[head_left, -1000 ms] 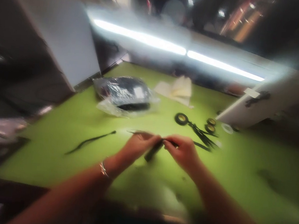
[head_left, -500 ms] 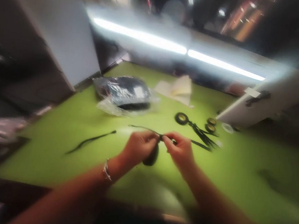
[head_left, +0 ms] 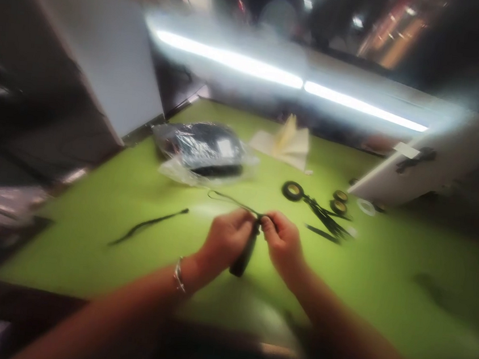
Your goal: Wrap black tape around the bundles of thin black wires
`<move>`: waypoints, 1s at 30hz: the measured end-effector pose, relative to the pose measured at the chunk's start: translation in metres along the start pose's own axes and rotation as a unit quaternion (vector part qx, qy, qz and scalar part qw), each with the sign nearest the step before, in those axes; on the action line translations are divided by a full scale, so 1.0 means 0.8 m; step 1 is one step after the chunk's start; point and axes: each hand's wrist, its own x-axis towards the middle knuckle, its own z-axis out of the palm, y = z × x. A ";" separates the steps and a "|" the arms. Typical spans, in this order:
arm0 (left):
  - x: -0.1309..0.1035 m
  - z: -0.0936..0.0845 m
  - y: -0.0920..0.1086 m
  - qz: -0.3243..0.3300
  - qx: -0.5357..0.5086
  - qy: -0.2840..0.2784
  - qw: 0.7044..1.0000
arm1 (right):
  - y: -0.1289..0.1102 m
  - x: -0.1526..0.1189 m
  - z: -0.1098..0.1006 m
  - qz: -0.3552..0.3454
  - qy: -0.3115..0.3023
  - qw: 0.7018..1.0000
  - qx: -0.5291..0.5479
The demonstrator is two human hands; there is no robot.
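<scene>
Two glaring light strips (head_left: 292, 82) above the far edge of the desk (head_left: 383, 274) blow out to white. The whole frame is soft with blur, worst and darkest toward the edges.

The surface (head_left: 91, 209) is lime green; the strap (head_left: 148, 226) near its left edge, tape roll (head_left: 292, 191) and handle (head_left: 244, 258) are black.

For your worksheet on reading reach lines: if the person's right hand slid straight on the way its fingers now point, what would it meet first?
The right hand points leftward, its fingertips pinching a black strip together with the left hand. Going on, it would press into the left hand's fingers at once; blur hides any gap between them.
</scene>
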 end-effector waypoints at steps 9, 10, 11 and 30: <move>0.000 0.006 0.000 -0.032 -0.115 -0.016 0.993 | -0.008 0.004 -0.013 0.014 -0.038 0.999 0.036; 0.001 0.005 0.001 -0.040 -0.136 -0.024 0.990 | -0.008 0.004 -0.013 0.012 -0.035 0.999 0.033; 0.002 0.005 0.001 -0.046 -0.154 -0.029 0.987 | -0.008 0.004 -0.013 0.011 -0.035 0.999 0.031; 0.005 0.005 0.005 -0.112 -0.337 -0.116 0.928 | -0.015 0.005 -0.029 0.058 -0.134 0.985 0.086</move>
